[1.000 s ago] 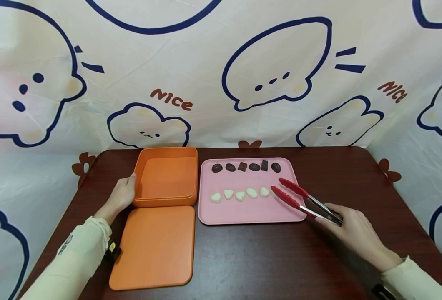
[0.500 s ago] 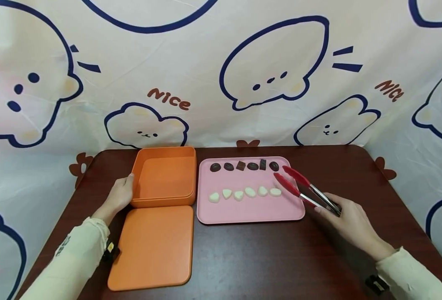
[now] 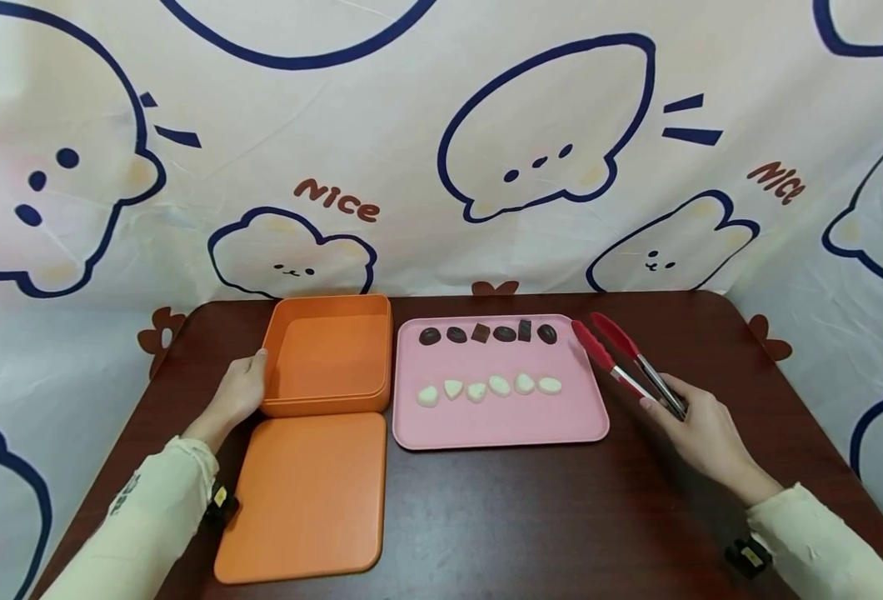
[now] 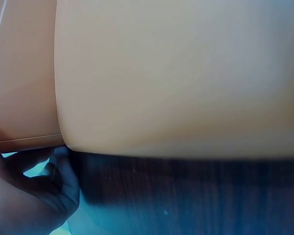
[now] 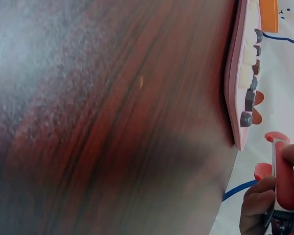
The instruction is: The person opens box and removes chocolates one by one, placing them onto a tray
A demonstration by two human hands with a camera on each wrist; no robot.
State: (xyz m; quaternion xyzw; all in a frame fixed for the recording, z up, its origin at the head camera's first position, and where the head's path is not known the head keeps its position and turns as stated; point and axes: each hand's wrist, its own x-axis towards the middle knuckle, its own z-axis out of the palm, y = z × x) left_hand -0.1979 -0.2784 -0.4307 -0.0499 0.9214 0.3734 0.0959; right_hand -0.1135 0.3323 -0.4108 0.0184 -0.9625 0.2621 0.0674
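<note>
My right hand [image 3: 707, 437] holds red-tipped metal tongs [image 3: 640, 367] by the handle end. Their tips stand apart and grip nothing, over the right edge of a pink tray [image 3: 501, 429]. On the tray lies a back row of dark chocolates [image 3: 480, 332], round, square and oblong, and a front row of several white chocolates [image 3: 498, 385]. My left hand [image 3: 235, 393] grips the left side of an orange box [image 3: 329, 358], thumb at its rim; the box holds nothing. In the left wrist view, curled fingers [image 4: 63, 178] rest at the box's corner.
An orange lid [image 3: 306, 500] lies flat in front of the box, close against it. Dark wood of the table [image 3: 501, 525] shows in front of the tray. A patterned cloth [image 3: 411, 125] hangs behind and at both sides.
The tongs have moved from beside the white row, back and right, to the tray's right edge. Behind them, the rightmost white chocolate now shows fully. My left hand has stayed on the box.
</note>
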